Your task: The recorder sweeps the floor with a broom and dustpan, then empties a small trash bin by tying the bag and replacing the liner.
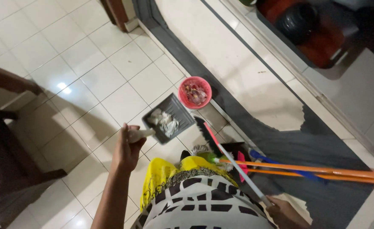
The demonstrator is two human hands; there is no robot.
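The person's left hand [127, 149] is closed in a fist around the pale handle of a dark grey dustpan [170, 118], held out over the white tiled floor [89, 80]. The pan sits tilted a little, and inside it lies a small heap of white scraps [163, 121], like crumpled paper. Just beyond the pan's far right corner stands a small red bin [195, 92], round and open at the top, with pinkish and pale litter inside; the pan's edge is very near its rim, though whether they touch cannot be told.

The right hand [285, 212], at the near right edge, is wrapped around a thin grey stick of a broom [231, 159] with a pink stretch higher up; the stick runs up and left to a dark brush end close beside the dustpan. Two orange poles [322, 171] lie across the right side, over a dark grey strip of floor. A dark wooden chair [9, 140] stands at the left
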